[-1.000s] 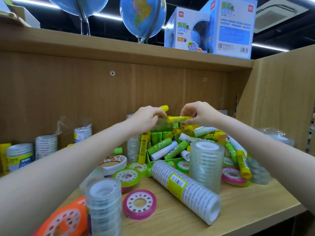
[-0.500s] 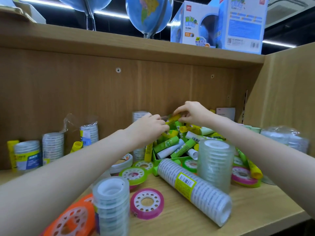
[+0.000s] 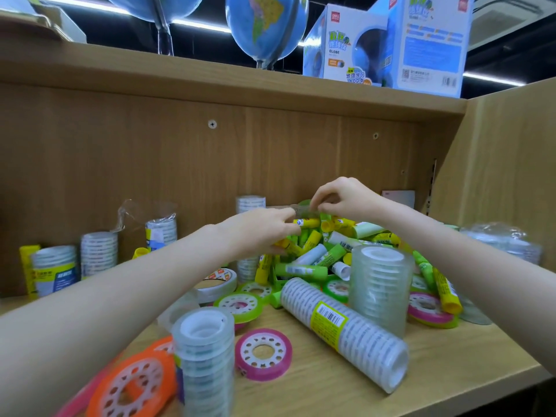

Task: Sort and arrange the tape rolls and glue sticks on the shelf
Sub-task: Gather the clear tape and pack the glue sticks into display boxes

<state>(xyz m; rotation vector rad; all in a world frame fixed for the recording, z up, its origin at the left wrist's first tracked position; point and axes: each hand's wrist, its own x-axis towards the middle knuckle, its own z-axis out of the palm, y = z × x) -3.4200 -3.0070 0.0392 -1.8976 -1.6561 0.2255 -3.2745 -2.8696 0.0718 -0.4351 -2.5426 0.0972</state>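
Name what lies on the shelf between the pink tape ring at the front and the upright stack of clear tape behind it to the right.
In the head view, a long sleeve of clear tape rolls with a yellow label lies on its side between the pink ring and the upright stack.

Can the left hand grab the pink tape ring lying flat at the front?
Probably yes. The pink tape ring lies bare on top, with open shelf around it; the left hand would just pull back from the glue sticks.

Bright, even light fills the shelf (image 3: 331,383), coming from the ceiling light strips (image 3: 198,25) glowing white above it against a dark ceiling. Shadows under the shelf's top board are soft. The wide lens bends straight edges toward the corners. Nearest the camera, the orange tape roll (image 3: 132,383) and both forearms smear with blur.
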